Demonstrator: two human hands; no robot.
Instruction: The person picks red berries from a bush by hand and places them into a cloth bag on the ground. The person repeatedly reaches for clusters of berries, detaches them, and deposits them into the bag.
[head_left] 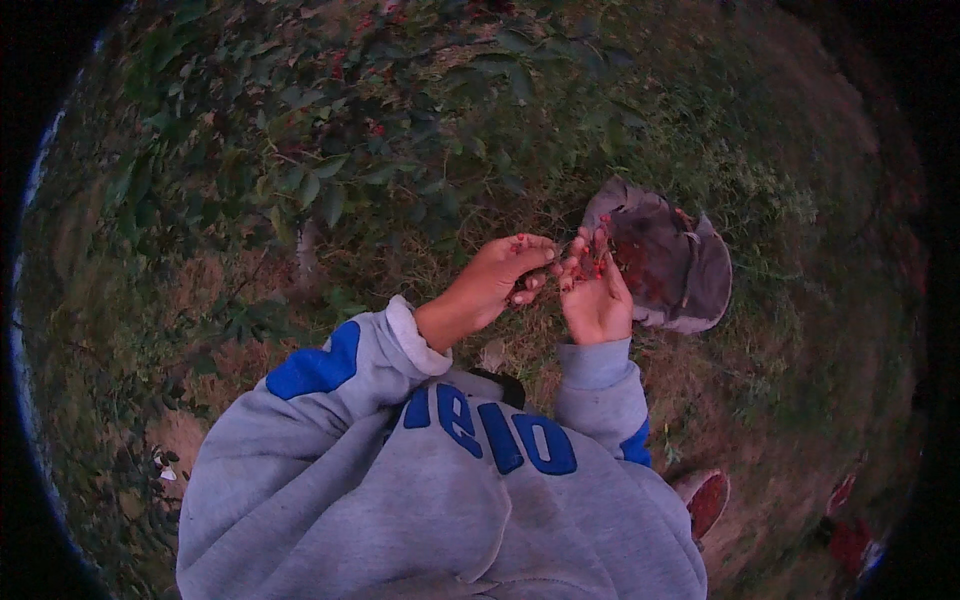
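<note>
My left hand has its thumb and fingers closed in a pinch, with small red berries showing at the fingers. Right beside it, my right hand is turned palm up and cupped, holding several red berries on thin stems. The fingertips of both hands almost meet; whether they touch cannot be made out. Just beyond my right hand lies a greyish-purple cloth bag, its mouth spread wide. A reddish heap that looks like more berries lies inside it.
Leafy bushes with red berry clusters fill the far left and middle. Grass and weeds surround the bag. A pale-rimmed, red-centred round thing stands by my right side. Something dark red lies at the lower right.
</note>
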